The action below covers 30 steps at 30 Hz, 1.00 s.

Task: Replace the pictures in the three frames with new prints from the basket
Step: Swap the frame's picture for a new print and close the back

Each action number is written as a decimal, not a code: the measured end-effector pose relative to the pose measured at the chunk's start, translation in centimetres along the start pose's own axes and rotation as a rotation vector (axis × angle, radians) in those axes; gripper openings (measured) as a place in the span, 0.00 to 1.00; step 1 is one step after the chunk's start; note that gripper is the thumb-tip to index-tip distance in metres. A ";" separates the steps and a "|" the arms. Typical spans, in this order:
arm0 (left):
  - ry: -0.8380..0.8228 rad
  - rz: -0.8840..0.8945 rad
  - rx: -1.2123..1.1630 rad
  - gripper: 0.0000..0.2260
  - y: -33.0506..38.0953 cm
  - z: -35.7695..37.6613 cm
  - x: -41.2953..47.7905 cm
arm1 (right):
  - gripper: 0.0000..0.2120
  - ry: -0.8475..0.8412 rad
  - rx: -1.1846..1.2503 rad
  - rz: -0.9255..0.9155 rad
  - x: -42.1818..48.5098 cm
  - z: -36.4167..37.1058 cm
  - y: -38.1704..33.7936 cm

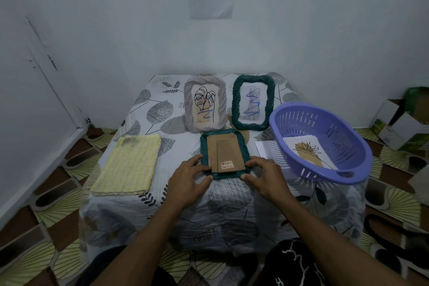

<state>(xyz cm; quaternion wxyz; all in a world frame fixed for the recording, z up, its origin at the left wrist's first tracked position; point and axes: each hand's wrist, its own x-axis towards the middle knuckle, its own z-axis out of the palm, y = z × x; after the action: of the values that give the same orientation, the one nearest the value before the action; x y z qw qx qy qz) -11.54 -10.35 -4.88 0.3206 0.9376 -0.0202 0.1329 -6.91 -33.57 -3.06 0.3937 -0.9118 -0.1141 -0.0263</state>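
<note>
While the green frame [223,150] lies face down near the desk's [232,195] front edge, the left hand [188,179] and right hand [264,176] pinch its near corners, fingers partly curled. A grey frame [220,104] sits close behind; the basket [301,121] crowds the right side.
</note>
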 end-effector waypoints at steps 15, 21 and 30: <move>-0.009 -0.088 -0.056 0.19 1.3 -1.3 1.7 | 0.19 -0.028 0.018 0.045 1.7 -0.6 -1.0; -0.046 -0.090 -0.041 0.16 4.9 -0.8 4.9 | 0.14 -0.011 0.077 0.152 4.1 -0.1 -2.9; -0.067 -0.342 -0.173 0.43 7.9 -1.1 7.5 | 0.13 0.023 0.795 0.233 4.4 -0.7 -6.1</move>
<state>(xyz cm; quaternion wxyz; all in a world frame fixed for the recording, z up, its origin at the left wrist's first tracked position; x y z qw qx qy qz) -5.52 -15.64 2.63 0.4170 0.9002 0.1175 0.0430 -4.03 -29.22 2.38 0.7168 -0.6951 -0.0069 0.0542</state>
